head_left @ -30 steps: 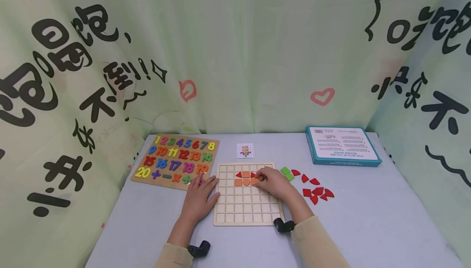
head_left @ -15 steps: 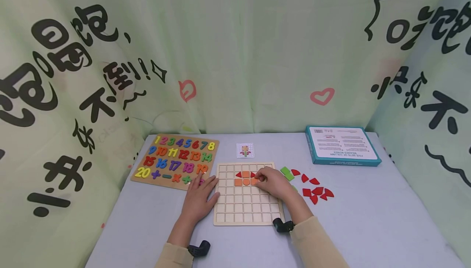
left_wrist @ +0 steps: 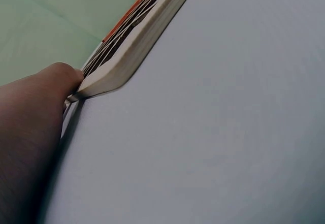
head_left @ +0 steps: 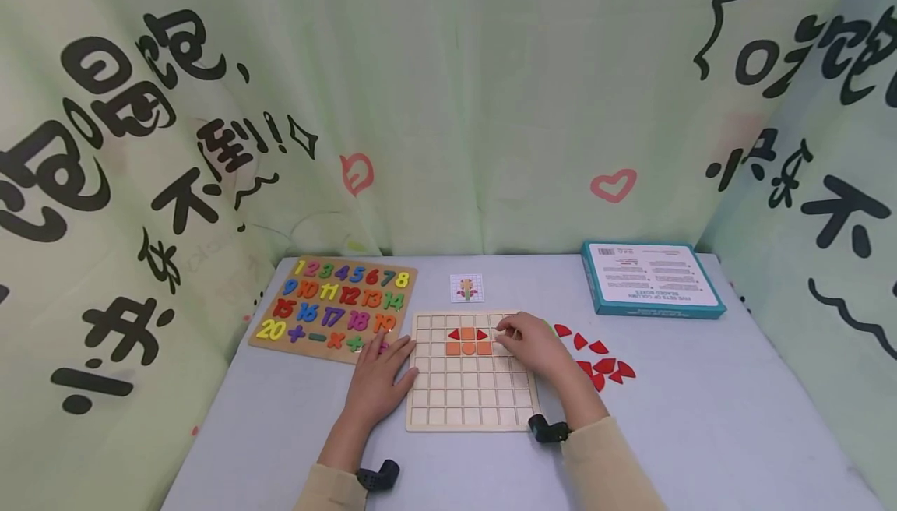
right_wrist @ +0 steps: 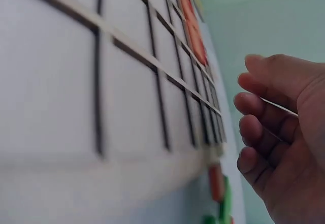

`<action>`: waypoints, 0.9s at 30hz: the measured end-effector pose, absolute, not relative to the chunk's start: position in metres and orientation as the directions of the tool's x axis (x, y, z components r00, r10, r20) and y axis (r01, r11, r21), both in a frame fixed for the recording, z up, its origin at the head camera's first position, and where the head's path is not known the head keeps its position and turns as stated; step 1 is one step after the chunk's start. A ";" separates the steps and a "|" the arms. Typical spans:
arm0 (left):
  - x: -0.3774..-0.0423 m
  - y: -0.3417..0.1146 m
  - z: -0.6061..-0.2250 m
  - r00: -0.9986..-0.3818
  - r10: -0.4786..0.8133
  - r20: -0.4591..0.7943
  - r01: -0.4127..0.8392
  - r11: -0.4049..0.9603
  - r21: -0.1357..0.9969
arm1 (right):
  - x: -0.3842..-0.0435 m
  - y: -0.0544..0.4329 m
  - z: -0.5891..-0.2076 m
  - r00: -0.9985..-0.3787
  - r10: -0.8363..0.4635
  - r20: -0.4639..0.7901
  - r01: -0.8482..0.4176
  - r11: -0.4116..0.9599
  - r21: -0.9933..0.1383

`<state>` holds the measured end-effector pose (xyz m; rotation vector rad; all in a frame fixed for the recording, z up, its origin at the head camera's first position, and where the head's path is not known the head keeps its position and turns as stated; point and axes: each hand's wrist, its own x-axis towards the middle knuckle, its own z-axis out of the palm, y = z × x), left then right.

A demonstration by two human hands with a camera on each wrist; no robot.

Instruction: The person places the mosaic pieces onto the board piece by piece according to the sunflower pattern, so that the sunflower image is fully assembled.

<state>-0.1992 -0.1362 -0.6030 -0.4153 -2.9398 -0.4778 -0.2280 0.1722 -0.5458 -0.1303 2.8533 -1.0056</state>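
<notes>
A wooden grid board [head_left: 471, 410] lies on the table with orange tiles in its upper part: a square [head_left: 468, 333] flanked by two red triangles [head_left: 482, 334], and below it two more squares around a round tile [head_left: 469, 348]. My left hand [head_left: 378, 377] lies flat with spread fingers at the board's left edge, its fingertips over the corner of the number puzzle [head_left: 318, 336]. Above the grid's right side is my right hand [head_left: 532, 343], fingers loosely bent. The right wrist view shows nothing between thumb and fingers of that hand [right_wrist: 284, 117].
Several red tiles [head_left: 606, 365] lie scattered right of the grid board, with green ones partly hidden behind my right hand. A small picture card [head_left: 466, 288] sits behind the board. At the back right stands a teal box [head_left: 655, 279]. Curtains enclose the table's back and sides.
My right hand has drawn back to the right from the orange square, which now shows fully in the grid with the red triangle above it. My left hand has not moved.
</notes>
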 end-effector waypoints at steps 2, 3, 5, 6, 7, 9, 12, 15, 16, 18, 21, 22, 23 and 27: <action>-0.199 -0.137 -0.603 -0.953 0.247 0.173 0.289 0.914 0.284 | -0.228 0.184 -0.538 -0.993 -0.088 -0.078 -0.021 0.786 -0.618; -0.199 -0.137 -0.603 -0.954 0.246 0.173 0.288 0.914 0.285 | -0.227 0.191 -0.534 -0.994 -0.077 -0.077 -0.014 0.791 -0.612; -0.199 -0.136 -0.603 -0.953 0.246 0.174 0.288 0.914 0.287 | -0.226 0.206 -0.526 -0.996 -0.057 -0.072 -0.003 0.803 -0.596; -0.200 -0.136 -0.603 -0.953 0.246 0.176 0.289 0.912 0.290 | -0.225 0.214 -0.523 -0.996 -0.049 -0.071 0.002 0.811 -0.585; -0.200 -0.136 -0.603 -0.953 0.247 0.178 0.290 0.913 0.288 | -0.223 0.222 -0.519 -0.996 -0.039 -0.076 0.011 0.818 -0.575; -0.199 -0.136 -0.604 -0.952 0.247 0.180 0.291 0.913 0.286 | -0.219 0.237 -0.514 -0.996 -0.029 -0.087 0.025 0.825 -0.565; -0.199 -0.136 -0.604 -0.952 0.247 0.180 0.290 0.915 0.279 | -0.211 0.260 -0.508 -0.993 -0.016 -0.115 0.052 0.826 -0.561; -0.199 -0.136 -0.603 -0.953 0.246 0.178 0.289 0.915 0.280 | -0.201 0.281 -0.506 -0.985 -0.021 -0.174 0.084 0.813 -0.576; -0.199 -0.136 -0.603 -0.953 0.246 0.178 0.289 0.915 0.280 | -0.197 0.287 -0.507 -0.981 -0.024 -0.192 0.092 0.812 -0.576; -0.199 -0.136 -0.602 -0.952 0.247 0.181 0.290 0.914 0.282 | -0.190 0.298 -0.510 -0.973 -0.039 -0.226 0.100 0.813 -0.573; -0.199 -0.136 -0.603 -0.951 0.247 0.185 0.291 0.916 0.275 | -0.178 0.313 -0.516 -0.967 -0.056 -0.250 0.095 0.826 -0.555; -0.199 -0.136 -0.603 -0.951 0.247 0.188 0.292 0.916 0.274 | -0.175 0.318 -0.518 -0.965 -0.052 -0.256 0.100 0.832 -0.546; -0.199 -0.136 -0.603 -0.950 0.247 0.191 0.293 0.916 0.274 | -0.171 0.323 -0.520 -0.964 -0.053 -0.259 0.099 0.837 -0.539; -0.200 -0.136 -0.604 -0.947 0.251 0.199 0.299 0.914 0.275 | -0.158 0.338 -0.529 -0.959 -0.041 -0.280 0.116 0.846 -0.520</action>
